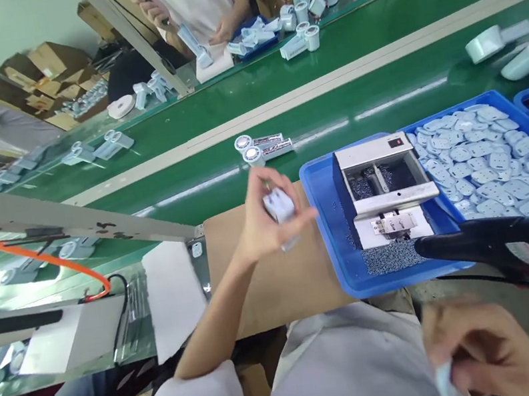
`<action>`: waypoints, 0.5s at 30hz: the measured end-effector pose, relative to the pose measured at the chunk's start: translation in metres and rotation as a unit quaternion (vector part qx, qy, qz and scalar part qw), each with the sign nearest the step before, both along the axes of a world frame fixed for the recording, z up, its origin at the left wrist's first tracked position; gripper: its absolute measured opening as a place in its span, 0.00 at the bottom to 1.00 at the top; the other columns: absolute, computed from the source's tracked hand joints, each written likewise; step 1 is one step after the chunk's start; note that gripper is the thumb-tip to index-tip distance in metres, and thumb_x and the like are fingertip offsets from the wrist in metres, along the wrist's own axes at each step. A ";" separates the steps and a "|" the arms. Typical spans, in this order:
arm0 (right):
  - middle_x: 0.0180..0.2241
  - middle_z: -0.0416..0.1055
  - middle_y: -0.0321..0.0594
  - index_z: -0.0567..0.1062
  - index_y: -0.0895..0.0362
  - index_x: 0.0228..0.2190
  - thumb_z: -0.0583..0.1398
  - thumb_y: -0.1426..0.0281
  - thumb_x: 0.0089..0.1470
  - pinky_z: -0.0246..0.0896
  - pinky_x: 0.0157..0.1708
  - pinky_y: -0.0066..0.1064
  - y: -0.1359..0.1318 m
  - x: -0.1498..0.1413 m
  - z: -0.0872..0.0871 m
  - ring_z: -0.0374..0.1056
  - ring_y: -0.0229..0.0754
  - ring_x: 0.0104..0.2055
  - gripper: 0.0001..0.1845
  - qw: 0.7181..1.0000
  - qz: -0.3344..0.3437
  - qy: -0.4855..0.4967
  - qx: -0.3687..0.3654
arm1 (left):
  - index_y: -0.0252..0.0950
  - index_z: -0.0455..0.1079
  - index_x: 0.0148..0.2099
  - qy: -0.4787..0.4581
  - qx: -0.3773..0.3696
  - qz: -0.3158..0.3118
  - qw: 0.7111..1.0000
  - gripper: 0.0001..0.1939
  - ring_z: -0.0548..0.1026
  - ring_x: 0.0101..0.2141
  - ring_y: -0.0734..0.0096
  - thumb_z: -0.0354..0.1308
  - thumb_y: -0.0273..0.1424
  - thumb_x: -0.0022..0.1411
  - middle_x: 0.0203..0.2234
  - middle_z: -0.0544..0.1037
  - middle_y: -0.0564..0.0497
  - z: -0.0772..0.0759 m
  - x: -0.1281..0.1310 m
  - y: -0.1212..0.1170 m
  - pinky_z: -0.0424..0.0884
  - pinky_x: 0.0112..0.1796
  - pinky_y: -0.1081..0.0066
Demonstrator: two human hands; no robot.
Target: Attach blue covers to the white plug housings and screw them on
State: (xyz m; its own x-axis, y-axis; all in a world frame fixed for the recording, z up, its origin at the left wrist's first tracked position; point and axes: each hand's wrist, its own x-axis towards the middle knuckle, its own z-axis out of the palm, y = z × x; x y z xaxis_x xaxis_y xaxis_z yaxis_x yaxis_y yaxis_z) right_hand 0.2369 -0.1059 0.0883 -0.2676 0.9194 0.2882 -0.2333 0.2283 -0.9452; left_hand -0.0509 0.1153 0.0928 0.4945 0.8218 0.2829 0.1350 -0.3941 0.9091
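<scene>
My left hand (pixel 268 221) is raised over a sheet of brown cardboard (pixel 268 278), its fingers pinched round a small white plastic part (pixel 279 208). My right hand (pixel 487 350) is low at the bottom right, close to my lap, blurred, with its fingers curled on a pale blue-white piece (pixel 445 384). A black electric screwdriver (pixel 505 242) lies or hangs just above my right hand, its tip pointing left toward a blue tray (pixel 340 259). In that tray stands a white screw feeder (pixel 384 188) with loose small screws (pixel 391 256) scattered about it.
A second blue tray (pixel 519 115) to the right holds several pale blue plug covers. A green conveyor belt (pixel 281 114) runs across, carrying white reel-like parts (pixel 261 148). Two other people sit on its far side, among cardboard boxes. A metal frame with an orange cable (pixel 41 259) is at left.
</scene>
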 end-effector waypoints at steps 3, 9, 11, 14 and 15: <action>0.46 0.73 0.38 0.80 0.50 0.58 0.63 0.70 0.87 0.75 0.29 0.18 0.011 -0.051 -0.003 0.75 0.31 0.30 0.05 0.993 -0.085 0.067 -0.043 | 0.51 0.57 0.60 -0.094 -0.026 -0.145 0.985 0.30 0.73 0.23 0.79 0.78 0.36 0.76 0.33 0.73 0.63 -0.024 0.003 -0.063 0.66 0.24 0.76; 0.48 0.70 0.37 0.84 0.52 0.54 0.69 0.74 0.82 0.74 0.31 0.15 0.032 -0.073 -0.011 0.75 0.27 0.32 0.05 0.990 -0.100 -0.005 -0.095 | 0.51 0.56 0.63 0.013 -0.053 -0.169 0.984 0.42 0.83 0.29 0.66 0.83 0.31 0.60 0.37 0.83 0.59 -0.080 0.011 -0.115 0.74 0.31 0.67; 0.43 0.69 0.36 0.82 0.55 0.49 0.71 0.73 0.80 0.74 0.32 0.16 0.033 -0.069 -0.009 0.73 0.29 0.32 0.03 0.990 -0.094 -0.041 -0.097 | 0.50 0.56 0.63 0.037 -0.051 -0.172 0.983 0.41 0.85 0.31 0.63 0.80 0.29 0.59 0.39 0.85 0.58 -0.087 0.012 -0.119 0.75 0.33 0.65; 0.34 0.64 0.34 0.75 0.59 0.40 0.71 0.74 0.77 0.70 0.31 0.17 0.029 -0.067 -0.007 0.68 0.30 0.31 0.12 0.986 -0.108 -0.094 -0.088 | 0.50 0.56 0.61 0.040 -0.020 -0.169 0.985 0.36 0.84 0.29 0.64 0.74 0.29 0.60 0.37 0.84 0.60 -0.086 0.014 -0.121 0.70 0.32 0.66; 0.32 0.62 0.33 0.74 0.59 0.38 0.71 0.75 0.77 0.67 0.30 0.16 0.027 -0.069 -0.008 0.65 0.30 0.30 0.14 0.983 -0.123 -0.109 -0.080 | 0.49 0.56 0.60 0.035 -0.005 -0.165 0.986 0.34 0.82 0.28 0.65 0.73 0.30 0.61 0.36 0.83 0.60 -0.085 0.015 -0.120 0.67 0.31 0.66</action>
State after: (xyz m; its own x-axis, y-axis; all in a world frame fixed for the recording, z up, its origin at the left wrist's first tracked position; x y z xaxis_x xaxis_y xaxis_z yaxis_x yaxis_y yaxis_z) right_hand 0.1676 -0.0788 0.0803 -0.0703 0.9929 0.0956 0.0230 0.0974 -0.9950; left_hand -0.0361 -0.0047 0.0081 0.7532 0.6153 0.2324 0.0625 -0.4187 0.9060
